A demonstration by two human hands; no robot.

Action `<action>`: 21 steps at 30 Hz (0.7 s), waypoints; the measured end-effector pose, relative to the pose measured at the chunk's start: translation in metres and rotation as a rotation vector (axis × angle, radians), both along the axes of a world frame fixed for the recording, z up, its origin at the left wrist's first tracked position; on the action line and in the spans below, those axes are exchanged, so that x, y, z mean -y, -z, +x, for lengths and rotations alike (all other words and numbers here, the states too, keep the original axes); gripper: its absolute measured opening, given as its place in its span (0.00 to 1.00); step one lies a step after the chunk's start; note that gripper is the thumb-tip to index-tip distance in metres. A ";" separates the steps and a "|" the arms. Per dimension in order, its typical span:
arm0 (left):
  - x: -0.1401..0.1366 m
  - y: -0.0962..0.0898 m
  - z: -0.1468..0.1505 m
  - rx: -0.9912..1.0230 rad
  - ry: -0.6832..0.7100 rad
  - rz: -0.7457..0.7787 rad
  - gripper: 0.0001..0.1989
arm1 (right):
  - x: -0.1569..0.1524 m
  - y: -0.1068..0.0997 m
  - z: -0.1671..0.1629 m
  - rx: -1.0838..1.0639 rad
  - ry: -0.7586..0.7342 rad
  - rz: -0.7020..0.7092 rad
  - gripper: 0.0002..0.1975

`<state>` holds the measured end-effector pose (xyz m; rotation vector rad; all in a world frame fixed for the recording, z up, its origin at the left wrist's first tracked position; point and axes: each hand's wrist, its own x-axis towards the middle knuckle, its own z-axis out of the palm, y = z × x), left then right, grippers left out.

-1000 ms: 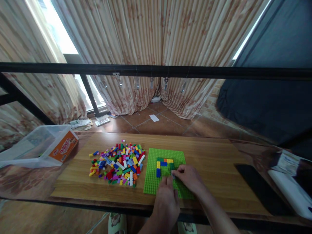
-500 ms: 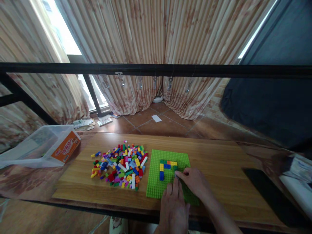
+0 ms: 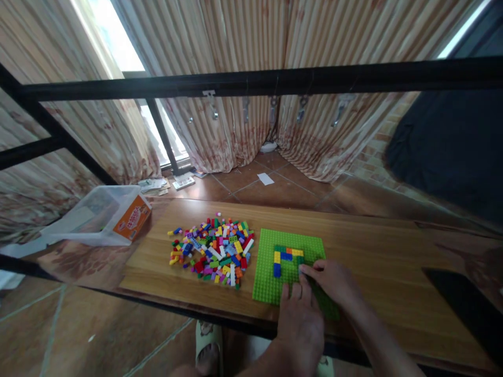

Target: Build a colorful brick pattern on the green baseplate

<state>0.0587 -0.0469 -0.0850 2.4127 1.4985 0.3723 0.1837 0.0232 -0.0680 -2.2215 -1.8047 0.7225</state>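
A green studded baseplate (image 3: 265,272) lies on the wooden tabletop. On it stands an angular outline of toy bricks (image 3: 286,256) in green, yellow, blue and orange. My right hand (image 3: 334,280) reaches in from the right, thumb and index finger pinched at the outline's lower right end. A small bluish toy brick (image 3: 302,268) shows at those fingertips, mostly covered. Just below, my left hand (image 3: 301,311) rests on the plate with its fingers stretched forward, the fingertips close to the right hand's pinch.
Left of the plate spreads a pile of mixed loose bricks (image 3: 214,251). A clear plastic bin (image 3: 106,209) with an orange label stands beyond the board's left end. A dark flat pad (image 3: 459,309) lies at the right. A black rail (image 3: 243,84) crosses ahead, before curtains.
The view has shifted, so the table and bricks appear further right and slightly higher. Both hands stay at the same spot on the baseplate, and the brick outline looks unchanged.
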 end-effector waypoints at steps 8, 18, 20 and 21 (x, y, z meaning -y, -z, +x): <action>0.001 -0.011 -0.010 0.097 -0.042 0.014 0.24 | -0.002 0.003 0.003 -0.025 -0.049 -0.005 0.22; 0.002 -0.019 -0.022 0.353 -0.002 0.166 0.06 | -0.008 -0.005 -0.005 0.030 -0.065 0.253 0.27; -0.001 -0.025 -0.025 0.432 0.000 0.289 0.07 | -0.006 -0.014 -0.017 -0.044 -0.033 0.326 0.27; -0.002 -0.029 -0.028 0.487 -0.005 0.347 0.08 | -0.005 -0.018 -0.025 -0.105 -0.027 0.352 0.26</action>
